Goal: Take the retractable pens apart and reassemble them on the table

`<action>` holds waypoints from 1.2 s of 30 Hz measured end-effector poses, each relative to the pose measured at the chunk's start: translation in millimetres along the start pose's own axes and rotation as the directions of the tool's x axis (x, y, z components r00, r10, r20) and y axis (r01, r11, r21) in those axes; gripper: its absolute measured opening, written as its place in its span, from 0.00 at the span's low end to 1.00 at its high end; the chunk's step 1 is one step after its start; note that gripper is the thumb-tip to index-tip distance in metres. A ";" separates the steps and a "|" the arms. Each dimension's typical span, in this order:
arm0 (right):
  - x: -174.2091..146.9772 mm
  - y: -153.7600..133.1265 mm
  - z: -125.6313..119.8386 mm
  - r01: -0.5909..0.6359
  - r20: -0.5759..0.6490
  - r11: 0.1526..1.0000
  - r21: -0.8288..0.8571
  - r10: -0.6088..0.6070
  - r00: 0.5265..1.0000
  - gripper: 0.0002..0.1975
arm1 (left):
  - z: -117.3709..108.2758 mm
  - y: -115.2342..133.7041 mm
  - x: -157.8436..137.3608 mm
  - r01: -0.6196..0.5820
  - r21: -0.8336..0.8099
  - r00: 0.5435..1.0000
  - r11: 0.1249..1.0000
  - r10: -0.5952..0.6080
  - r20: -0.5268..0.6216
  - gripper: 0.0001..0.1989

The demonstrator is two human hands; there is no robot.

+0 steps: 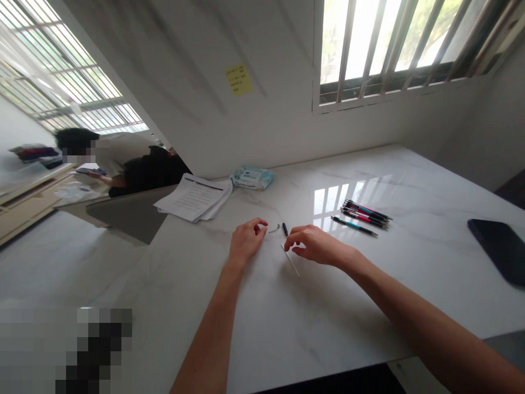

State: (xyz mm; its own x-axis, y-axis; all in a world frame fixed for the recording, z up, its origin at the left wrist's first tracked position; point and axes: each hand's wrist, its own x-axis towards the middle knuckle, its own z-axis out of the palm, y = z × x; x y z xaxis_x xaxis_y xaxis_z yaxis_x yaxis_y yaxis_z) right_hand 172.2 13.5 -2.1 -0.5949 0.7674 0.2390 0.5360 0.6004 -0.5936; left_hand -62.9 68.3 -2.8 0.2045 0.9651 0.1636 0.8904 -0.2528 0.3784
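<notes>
Room: pale wall [279,126] runs behind the work, faint streaks of shadow across it. Surface [266,339] is white, grey-veined and glossy; window glare lies near its back, right of centre. Barred window [394,44] upper right, bright, greenery outside; a second barred window [77,71] far left. Beyond the surface's left end, a person [135,158] in a pale top bends over a handheld device.

Hands at mid-surface. Left hand [245,238]: fingers loosely curled, thumb and forefinger a little apart, nothing seen in it. Right hand [314,243]: fingers bent down, fingertips at the upper end of a slim pale rod [292,264]; cannot tell whether it is gripped.

Printed papers [194,197], loosely stacked, back left. Dark phone [498,249] near right edge. Blue-white wipes pack [252,178] against the wall; yellow note [238,80] stuck above. Clustered pens [363,218] right of the hands, one teal-and-black pen [355,226] just nearer. Between the hands: short black piece [285,229], tiny dark parts [278,226] beside it.
</notes>
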 end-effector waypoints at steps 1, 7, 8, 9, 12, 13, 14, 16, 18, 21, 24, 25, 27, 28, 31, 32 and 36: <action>-1.1 -1.3 -1.7 0.034 0.027 0.999 0.003 -0.034 0.999 0.16 | -0.7 -0.5 -0.3 -0.031 -0.008 0.999 0.999 0.031 0.012 0.11; -1.8 -8.7 6.1 0.103 0.179 0.994 -0.022 -0.097 0.979 0.13 | 8.6 -1.0 -4.4 -0.152 -0.017 0.985 0.988 0.152 0.077 0.13; -1.5 -9.2 7.9 0.097 0.185 0.995 -0.023 -0.091 0.978 0.13 | 10.4 -1.2 -4.8 -0.155 -0.015 0.985 0.988 0.155 0.079 0.13; -1.2 -9.7 9.2 0.091 0.187 0.996 -0.022 -0.085 0.979 0.13 | 12.0 -1.5 -4.9 -0.158 -0.012 0.984 0.987 0.158 0.077 0.13; -0.3 -10.5 11.1 0.080 0.179 0.997 -0.023 -0.074 0.981 0.12 | 14.9 -2.9 -4.5 -0.163 0.006 0.985 0.987 0.163 0.054 0.12; -0.1 -10.6 11.3 0.080 0.178 0.996 -0.026 -0.074 0.981 0.12 | 15.4 -3.3 -4.2 -0.160 0.016 0.986 0.987 0.159 0.047 0.12; 0.1 -10.6 11.4 0.082 0.177 0.996 -0.029 -0.076 0.981 0.11 | 15.7 -3.6 -3.9 -0.154 0.028 0.987 0.988 0.153 0.040 0.12; 0.4 -10.2 11.6 0.080 0.173 0.996 -0.036 -0.073 0.982 0.10 | 15.9 -3.6 -3.4 -0.141 0.052 0.990 0.989 0.139 0.033 0.12; 0.6 -9.2 11.9 0.073 0.165 0.997 -0.039 -0.065 0.984 0.09 | 15.8 -2.6 -3.2 -0.130 0.071 0.991 0.989 0.128 0.033 0.12; 0.5 -8.0 11.9 0.073 0.160 0.996 -0.052 -0.064 0.985 0.09 | 15.9 0.6 -3.9 -0.119 0.080 0.992 0.990 0.116 0.042 0.13; 0.4 -7.8 11.9 0.074 0.165 0.995 -0.072 -0.062 0.984 0.09 | 16.6 4.5 -5.0 -0.114 0.064 0.992 0.991 0.110 0.063 0.13; 0.4 -7.7 12.1 0.073 0.162 0.995 -0.073 -0.061 0.985 0.10 | 16.6 5.5 -5.3 -0.112 0.055 0.992 0.992 0.108 0.070 0.13; 0.4 -7.5 12.7 0.078 0.150 0.995 -0.067 -0.067 0.986 0.10 | 15.8 6.2 -5.5 -0.109 0.033 0.992 0.994 0.106 0.071 0.13; 0.4 -7.2 13.0 0.081 0.143 0.995 -0.065 -0.071 0.987 0.10 | 14.9 5.8 -5.4 -0.106 0.025 0.993 0.994 0.104 0.061 0.14; -0.2 -6.5 12.8 0.081 0.137 0.994 -0.069 -0.071 0.988 0.12 | 10.9 2.5 -4.7 -0.102 0.022 0.994 0.994 0.102 0.034 0.18; -0.7 -6.5 12.3 0.078 0.142 0.994 -0.072 -0.068 0.988 0.12 | 9.5 1.2 -4.6 -0.109 0.026 0.993 0.994 0.108 0.041 0.19; -2.9 -7.0 9.8 0.082 0.172 0.994 -0.073 -0.068 0.983 0.16 | 6.6 -0.8 -4.8 -0.162 0.021 0.978 0.987 0.158 0.135 0.21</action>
State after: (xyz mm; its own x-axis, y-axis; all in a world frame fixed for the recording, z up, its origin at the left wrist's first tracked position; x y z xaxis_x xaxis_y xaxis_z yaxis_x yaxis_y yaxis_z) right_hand 164.4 4.9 -6.2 -0.7244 0.6744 0.1430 0.5280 0.6761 -0.5139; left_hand -62.0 64.3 -9.9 0.3955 0.9134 0.0964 0.8539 -0.4043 0.3277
